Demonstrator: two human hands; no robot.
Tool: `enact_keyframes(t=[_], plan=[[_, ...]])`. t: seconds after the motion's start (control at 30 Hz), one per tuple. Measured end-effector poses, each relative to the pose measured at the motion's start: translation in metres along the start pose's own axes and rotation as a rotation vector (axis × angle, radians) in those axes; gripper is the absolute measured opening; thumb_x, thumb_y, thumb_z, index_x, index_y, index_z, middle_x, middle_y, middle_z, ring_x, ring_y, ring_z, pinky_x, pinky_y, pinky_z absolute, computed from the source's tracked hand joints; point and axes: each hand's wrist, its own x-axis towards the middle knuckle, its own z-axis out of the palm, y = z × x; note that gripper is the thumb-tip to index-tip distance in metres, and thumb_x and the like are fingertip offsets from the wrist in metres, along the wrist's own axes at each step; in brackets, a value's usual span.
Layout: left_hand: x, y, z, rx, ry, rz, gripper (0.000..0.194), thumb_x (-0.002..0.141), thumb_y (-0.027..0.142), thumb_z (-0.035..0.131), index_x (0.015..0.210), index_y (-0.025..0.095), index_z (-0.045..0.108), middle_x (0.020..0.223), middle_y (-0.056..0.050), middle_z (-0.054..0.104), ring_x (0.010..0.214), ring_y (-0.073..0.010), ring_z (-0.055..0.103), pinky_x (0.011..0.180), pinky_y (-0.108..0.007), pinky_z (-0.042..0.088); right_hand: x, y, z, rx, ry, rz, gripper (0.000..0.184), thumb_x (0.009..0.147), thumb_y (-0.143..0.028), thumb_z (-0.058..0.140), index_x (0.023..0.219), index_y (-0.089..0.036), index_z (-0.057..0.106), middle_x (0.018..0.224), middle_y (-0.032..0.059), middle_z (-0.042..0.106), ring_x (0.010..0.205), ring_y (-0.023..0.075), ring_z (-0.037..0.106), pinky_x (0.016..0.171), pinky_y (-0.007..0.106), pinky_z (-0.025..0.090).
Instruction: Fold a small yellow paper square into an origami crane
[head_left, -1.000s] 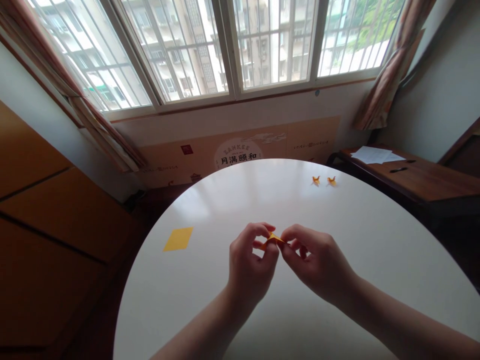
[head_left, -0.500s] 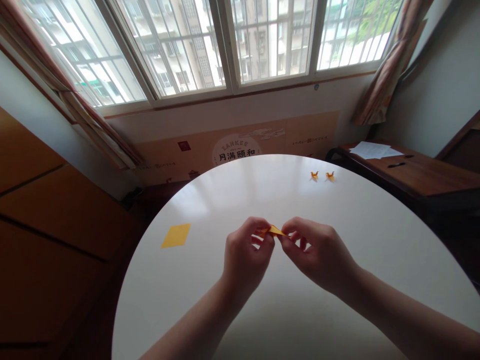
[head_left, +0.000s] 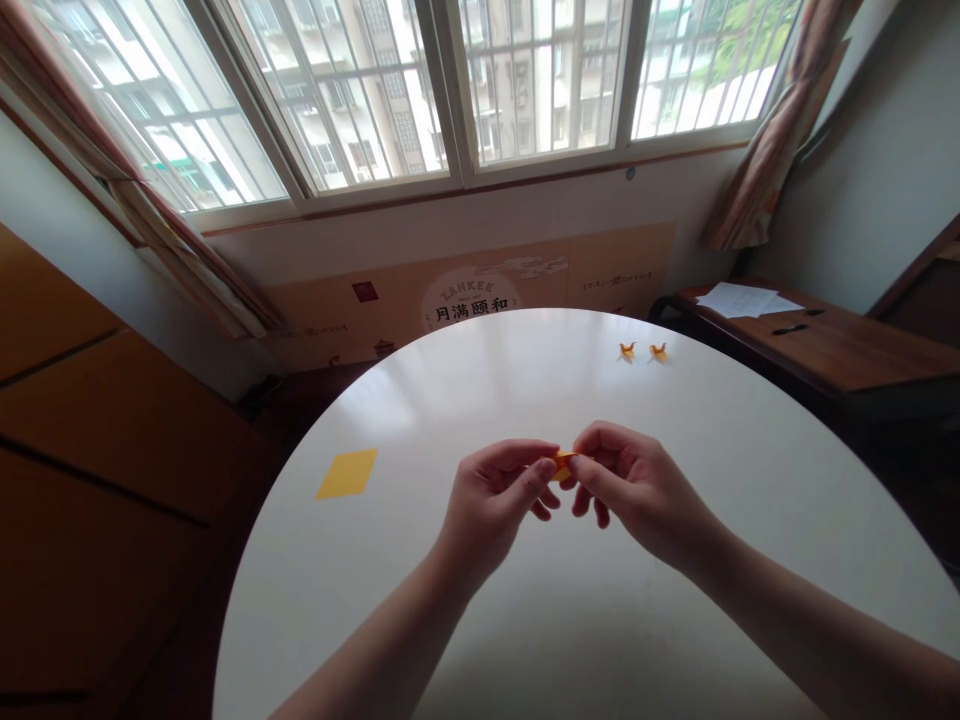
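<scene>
A small piece of folded yellow-orange paper [head_left: 562, 466] is pinched between both hands above the table, mostly covered by fingers. My left hand [head_left: 501, 490] grips its left side with thumb and index finger. On the right side, my right hand [head_left: 621, 478] presses it between thumb and fingers, its lower fingers curled loosely beneath. A flat yellow paper sheet [head_left: 346, 474] lies on the table to the left of my hands. Farther back, two small orange folded paper birds, a left one [head_left: 627, 351] and a right one [head_left: 658, 352], stand side by side.
The round white table [head_left: 480, 640] has its curved far edge toward the window wall. A wooden bench or low cabinet [head_left: 847, 335] with white papers [head_left: 742, 300] stands at the right. Orange-brown cabinet panels [head_left: 82, 480] are on the left.
The fingers have shifted on the folded paper: my right thumb now lies over it, and less of it shows. The paper has turned between both hands. The view has tilted slightly.
</scene>
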Motion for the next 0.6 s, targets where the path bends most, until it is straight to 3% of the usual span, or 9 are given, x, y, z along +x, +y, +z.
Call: enact_keyframes(t=[0.2,0.37,0.6], plan=[[0.0006,0.0019,-0.0020,-0.059,-0.033,-0.037,0.018,0.078,0.030,0.079,0.088,0.015,0.076,0.076,-0.006,0.075,0.067,-0.0162,0.070,0.055,-0.024,0.060,0.0007,-0.0017,-0.0003,0.066,-0.027,0.017,0.021,0.089,-0.036,0.065,0.081,-0.017,0.060,0.073,0.0038,0.070,0.058,0.0155,0.067,0.041,0.020,0.046],[-0.0001,0.0023,0.0003,-0.021,-0.048,0.042,0.019,0.073,0.019,0.082,0.089,0.014,0.073,0.083,-0.006,0.076,0.073,-0.0172,0.072,0.058,-0.023,0.060,0.0020,-0.0011,-0.0012,0.083,-0.020,0.033,0.018,0.088,-0.032,0.066,0.079,-0.017,0.060,0.067,0.0008,0.066,0.057,0.0152,0.066,0.041,0.020,0.046],[0.0012,0.0006,0.0003,-0.055,0.006,-0.005,0.016,0.074,0.021,0.081,0.081,0.013,0.070,0.073,-0.003,0.074,0.060,-0.0141,0.070,0.053,-0.022,0.059,0.0011,0.0047,-0.0007,0.102,-0.016,-0.025,0.014,0.087,-0.028,0.068,0.095,-0.021,0.058,0.075,0.0002,0.068,0.058,0.0149,0.066,0.041,0.020,0.048]])
